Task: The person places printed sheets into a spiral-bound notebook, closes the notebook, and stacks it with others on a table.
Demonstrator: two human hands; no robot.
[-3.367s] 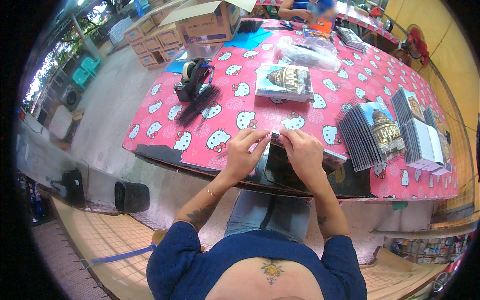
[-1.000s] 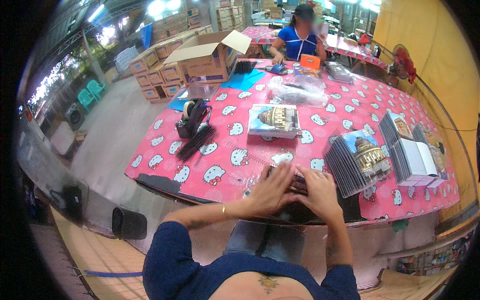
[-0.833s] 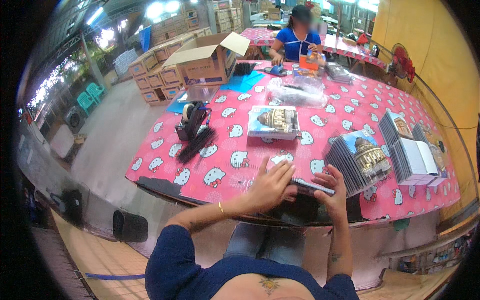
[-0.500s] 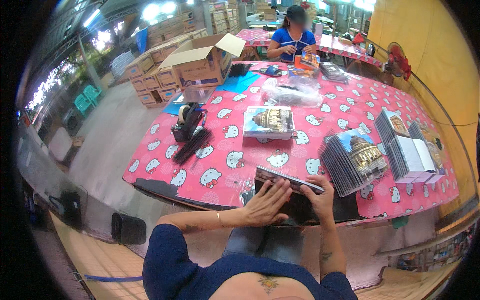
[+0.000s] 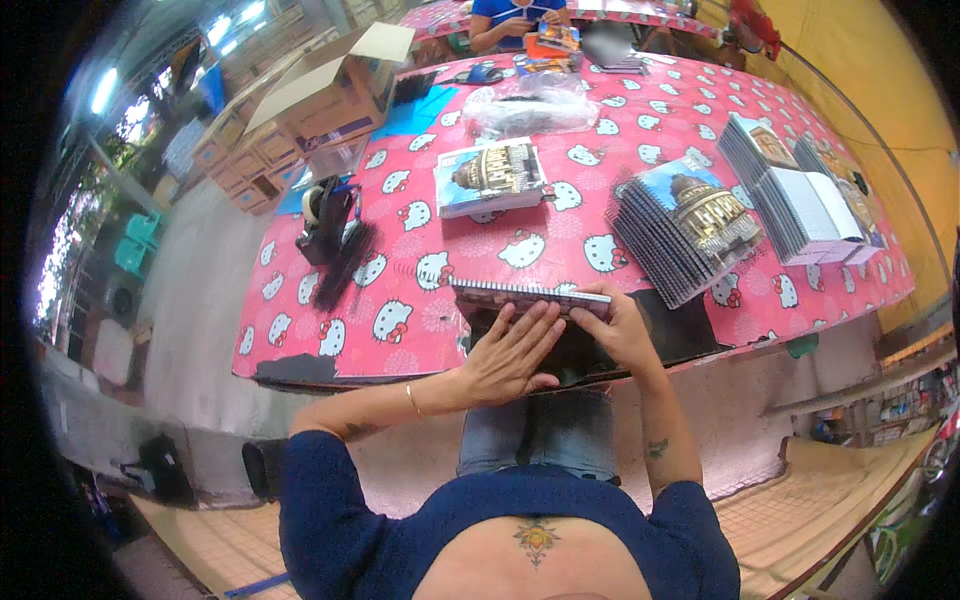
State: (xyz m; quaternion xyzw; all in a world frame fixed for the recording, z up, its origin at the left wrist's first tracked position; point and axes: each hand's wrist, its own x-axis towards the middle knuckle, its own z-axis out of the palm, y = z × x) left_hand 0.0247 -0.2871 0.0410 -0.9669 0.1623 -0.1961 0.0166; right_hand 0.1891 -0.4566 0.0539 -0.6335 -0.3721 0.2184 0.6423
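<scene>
A spiral-bound notebook (image 5: 484,298) stands tilted at the table's near edge, its coil running along the upper side. Across its cover lies my left hand (image 5: 515,350), flat with the fingers stretched out. At the notebook's right end, my right hand (image 5: 616,328) grips it, thumb on the near side and the other fingers partly hidden. Under both hands is a black patch (image 5: 680,335) on the table edge. Beyond them sits a stack of notebooks (image 5: 490,178) with a domed building on the cover. A larger pile of coil-bound notebooks (image 5: 690,225) lies to the right.
More notebooks (image 5: 800,200) are piled at far right. A black tape dispenser (image 5: 325,220) and loose black coils (image 5: 345,268) lie at left. Behind are clear plastic wrap (image 5: 530,105), an open carton (image 5: 335,95) and a co-worker in blue (image 5: 500,20) handling orange-covered items.
My view has tilted downward, so the table and its contents sit higher in the picture. Both hands stay on the notebook, which now lies more level from left to right.
</scene>
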